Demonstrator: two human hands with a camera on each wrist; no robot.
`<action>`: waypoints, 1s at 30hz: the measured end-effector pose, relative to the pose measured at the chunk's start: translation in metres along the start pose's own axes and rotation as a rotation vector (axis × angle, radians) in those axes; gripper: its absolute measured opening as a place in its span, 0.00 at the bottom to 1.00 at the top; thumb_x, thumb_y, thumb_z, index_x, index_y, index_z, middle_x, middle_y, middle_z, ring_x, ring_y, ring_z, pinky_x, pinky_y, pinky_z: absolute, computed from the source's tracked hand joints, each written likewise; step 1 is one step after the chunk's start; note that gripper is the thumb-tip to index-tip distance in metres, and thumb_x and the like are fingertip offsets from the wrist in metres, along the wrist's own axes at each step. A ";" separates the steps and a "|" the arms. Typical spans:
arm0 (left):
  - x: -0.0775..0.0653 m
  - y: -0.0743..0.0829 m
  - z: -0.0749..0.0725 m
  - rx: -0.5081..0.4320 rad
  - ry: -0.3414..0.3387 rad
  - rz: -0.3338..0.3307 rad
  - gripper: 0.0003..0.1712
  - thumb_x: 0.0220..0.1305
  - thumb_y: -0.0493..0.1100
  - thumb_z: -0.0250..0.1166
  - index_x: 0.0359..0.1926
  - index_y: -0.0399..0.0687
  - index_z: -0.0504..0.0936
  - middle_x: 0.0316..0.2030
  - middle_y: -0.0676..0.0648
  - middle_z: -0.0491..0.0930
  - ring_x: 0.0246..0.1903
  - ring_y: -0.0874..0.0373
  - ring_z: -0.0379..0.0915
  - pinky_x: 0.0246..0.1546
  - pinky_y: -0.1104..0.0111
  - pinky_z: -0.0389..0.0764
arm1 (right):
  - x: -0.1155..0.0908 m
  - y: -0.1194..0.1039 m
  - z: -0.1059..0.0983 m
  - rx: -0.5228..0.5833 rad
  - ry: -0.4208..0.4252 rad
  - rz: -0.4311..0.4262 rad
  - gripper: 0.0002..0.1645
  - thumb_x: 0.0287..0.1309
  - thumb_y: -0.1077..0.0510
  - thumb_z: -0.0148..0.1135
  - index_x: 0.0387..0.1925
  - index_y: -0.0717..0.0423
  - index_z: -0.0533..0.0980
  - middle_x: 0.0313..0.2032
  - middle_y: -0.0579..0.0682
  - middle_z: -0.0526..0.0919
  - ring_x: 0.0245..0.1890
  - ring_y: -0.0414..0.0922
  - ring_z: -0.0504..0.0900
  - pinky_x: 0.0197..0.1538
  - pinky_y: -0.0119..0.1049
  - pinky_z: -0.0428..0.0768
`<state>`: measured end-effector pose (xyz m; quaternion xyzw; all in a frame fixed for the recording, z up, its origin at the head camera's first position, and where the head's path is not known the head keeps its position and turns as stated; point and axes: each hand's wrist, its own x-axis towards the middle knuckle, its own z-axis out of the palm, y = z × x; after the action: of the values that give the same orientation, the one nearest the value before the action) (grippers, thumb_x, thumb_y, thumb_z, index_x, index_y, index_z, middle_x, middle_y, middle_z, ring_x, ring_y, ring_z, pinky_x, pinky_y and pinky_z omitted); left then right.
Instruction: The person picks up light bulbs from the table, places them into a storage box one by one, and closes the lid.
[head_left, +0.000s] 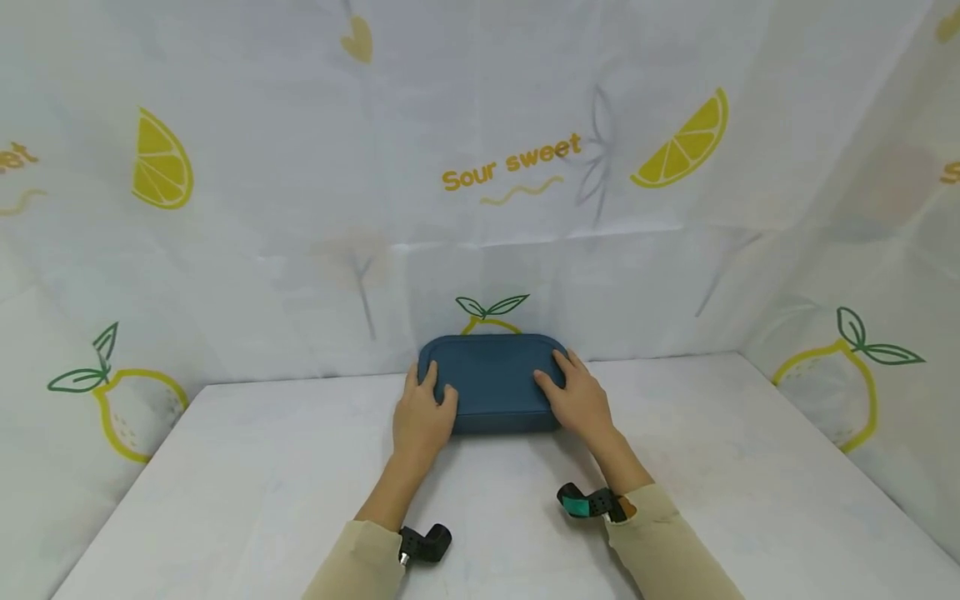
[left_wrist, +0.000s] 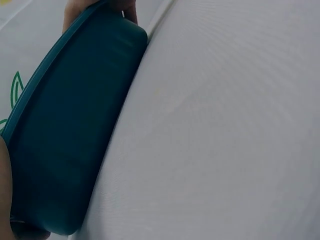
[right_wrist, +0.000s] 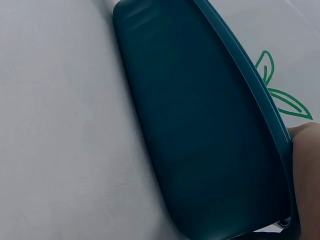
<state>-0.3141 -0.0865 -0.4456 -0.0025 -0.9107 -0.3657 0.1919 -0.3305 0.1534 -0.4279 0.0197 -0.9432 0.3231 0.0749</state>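
A dark blue lunch box (head_left: 495, 375) with rounded corners and a lid on top sits at the back of the white table. In both wrist views the long side of the lunch box (left_wrist: 75, 120) (right_wrist: 200, 125) looks teal, with the lid's rim along its upper edge. My left hand (head_left: 423, 417) grips its left end, thumb on the lid. At the right end my right hand (head_left: 583, 404) holds it the same way, thumb over the lid's edge. The fingers beyond the ends are partly hidden. What the box contains cannot be seen.
White cloth printed with lemons hangs behind the table (head_left: 262, 492) and at both sides. The box stands close to the back cloth (head_left: 300, 275). Each wrist wears a band with a small black camera mount (head_left: 426, 543).
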 end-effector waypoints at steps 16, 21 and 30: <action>0.013 -0.006 -0.010 0.086 -0.076 0.044 0.33 0.71 0.55 0.55 0.72 0.49 0.70 0.75 0.50 0.65 0.67 0.44 0.72 0.52 0.50 0.83 | 0.001 0.017 -0.003 0.052 -0.004 -0.007 0.41 0.74 0.38 0.47 0.78 0.54 0.56 0.79 0.61 0.53 0.77 0.66 0.54 0.76 0.67 0.55; 0.012 -0.005 -0.007 0.068 -0.087 0.036 0.33 0.70 0.54 0.54 0.72 0.49 0.70 0.75 0.49 0.66 0.68 0.43 0.71 0.52 0.50 0.83 | -0.004 0.017 -0.005 0.010 -0.007 -0.010 0.40 0.75 0.38 0.46 0.78 0.55 0.57 0.78 0.62 0.54 0.76 0.66 0.56 0.75 0.67 0.58; 0.010 -0.004 -0.005 0.012 -0.094 0.016 0.32 0.72 0.52 0.51 0.74 0.49 0.68 0.76 0.49 0.63 0.71 0.42 0.67 0.58 0.45 0.79 | -0.002 0.018 -0.008 0.006 -0.014 -0.006 0.42 0.73 0.37 0.47 0.78 0.54 0.57 0.79 0.62 0.54 0.76 0.66 0.57 0.74 0.67 0.58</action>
<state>-0.3225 -0.0936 -0.4413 -0.0257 -0.9208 -0.3583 0.1521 -0.3288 0.1723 -0.4330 0.0250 -0.9426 0.3257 0.0695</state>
